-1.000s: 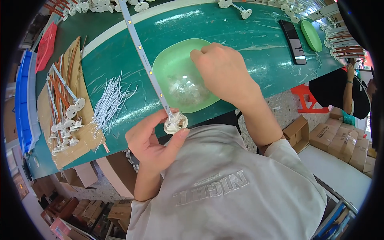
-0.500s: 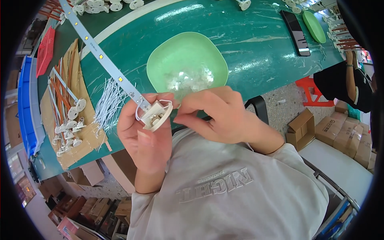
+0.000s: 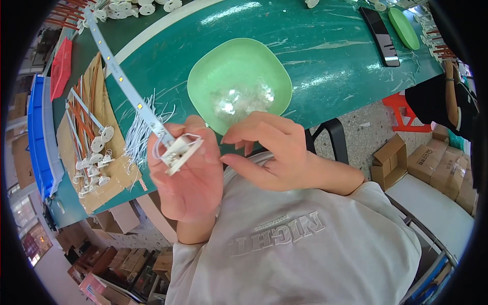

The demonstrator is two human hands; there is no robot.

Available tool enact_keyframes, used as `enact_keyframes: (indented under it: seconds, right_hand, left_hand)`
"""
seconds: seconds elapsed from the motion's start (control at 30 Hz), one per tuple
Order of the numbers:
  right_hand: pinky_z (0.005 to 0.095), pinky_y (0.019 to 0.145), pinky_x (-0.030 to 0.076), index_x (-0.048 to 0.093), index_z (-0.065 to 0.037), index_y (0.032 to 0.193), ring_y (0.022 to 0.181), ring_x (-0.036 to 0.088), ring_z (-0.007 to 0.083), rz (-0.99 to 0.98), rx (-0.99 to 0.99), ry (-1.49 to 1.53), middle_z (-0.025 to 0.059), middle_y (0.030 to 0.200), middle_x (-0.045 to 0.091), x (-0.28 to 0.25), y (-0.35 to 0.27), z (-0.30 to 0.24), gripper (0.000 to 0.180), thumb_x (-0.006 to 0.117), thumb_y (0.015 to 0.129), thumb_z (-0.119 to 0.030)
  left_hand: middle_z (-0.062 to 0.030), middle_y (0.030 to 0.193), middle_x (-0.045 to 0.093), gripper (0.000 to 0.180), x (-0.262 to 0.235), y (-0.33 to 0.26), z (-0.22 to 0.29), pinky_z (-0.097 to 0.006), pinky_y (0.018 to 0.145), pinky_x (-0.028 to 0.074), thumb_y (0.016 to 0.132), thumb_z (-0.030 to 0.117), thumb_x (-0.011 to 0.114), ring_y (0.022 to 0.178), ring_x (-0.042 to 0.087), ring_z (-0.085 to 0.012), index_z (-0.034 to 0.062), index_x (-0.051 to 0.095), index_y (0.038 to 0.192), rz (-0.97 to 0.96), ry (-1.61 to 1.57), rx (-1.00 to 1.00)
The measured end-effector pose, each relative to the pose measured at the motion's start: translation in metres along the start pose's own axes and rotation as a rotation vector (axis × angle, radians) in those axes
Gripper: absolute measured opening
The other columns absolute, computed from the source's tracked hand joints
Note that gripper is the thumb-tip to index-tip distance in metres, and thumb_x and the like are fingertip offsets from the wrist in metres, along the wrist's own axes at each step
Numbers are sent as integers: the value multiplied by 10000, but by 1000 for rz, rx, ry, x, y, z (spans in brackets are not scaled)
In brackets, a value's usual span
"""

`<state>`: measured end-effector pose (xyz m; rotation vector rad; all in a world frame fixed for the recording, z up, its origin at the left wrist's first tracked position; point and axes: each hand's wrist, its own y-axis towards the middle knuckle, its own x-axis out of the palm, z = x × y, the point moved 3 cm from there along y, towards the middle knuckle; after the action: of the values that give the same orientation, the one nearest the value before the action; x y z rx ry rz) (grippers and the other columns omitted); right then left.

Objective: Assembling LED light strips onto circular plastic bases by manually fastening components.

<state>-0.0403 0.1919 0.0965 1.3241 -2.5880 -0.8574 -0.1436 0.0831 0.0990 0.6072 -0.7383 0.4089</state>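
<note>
My left hand is turned palm up and holds an LED strip light, a narrow pale bar with small yellow diodes. At the bar's lower end, a round white base with a loop of thin white wire lies across my fingers. To its right, my right hand hovers apart from the base. Its thumb and forefinger are separated, and nothing shows between them. Just beyond both hands stands a light green bowl with small clear plastic pieces in it.
A bundle of white wires lies left of the bowl, near cardboard bearing more strip lights. A blue tray and red basket stand far left. A black phone lies at right, near another person's arm.
My right hand's thumb and forefinger have parted. My left hand has opened flatter and tilted the base, and the strip light has swung slightly.
</note>
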Motion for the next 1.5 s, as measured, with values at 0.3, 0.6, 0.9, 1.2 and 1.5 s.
enact_keyframes:
  seconds: [0.3,0.6,0.9,1.2,1.5]
  right_hand:
    - [256,481,457,681,7,882,580,578,172,95,-142,-117,94,822,672,4,-4,-2,235,727,667,90]
    - [257,501,504,685,22,841,593,636,197,222,-489,-267,121,805,685,0,0,-23,242,741,611,70]
    - [251,504,516,693,11,871,592,642,197,276,-602,-381,115,808,696,1,11,-20,261,752,619,45]
    - [267,513,530,672,36,853,607,645,195,268,-559,-391,118,793,677,5,13,-19,174,695,683,60]
    - [306,556,548,682,-6,852,630,675,233,-154,-264,-176,92,752,675,6,36,-17,151,743,713,-17]
  left_hand:
    - [-109,1277,536,562,-1,-4,-10,-340,749,391,964,450,524,962,429,-217,77,440,1377,109,-160,54]
    - [-126,1458,440,629,3,-9,-7,-349,1019,349,983,427,504,1385,358,-291,61,307,1455,300,105,-71]
    - [-209,1390,488,602,12,-17,-12,-456,1090,388,912,293,660,1332,430,-360,21,385,1374,374,59,-102]
    - [-194,1380,503,556,17,-13,-22,-470,1101,366,917,297,653,1323,441,-363,28,412,1340,270,115,-41]
    - [-208,1283,571,472,-10,-16,-2,-522,1082,380,948,259,611,1205,554,-345,-51,486,1282,254,258,-83]
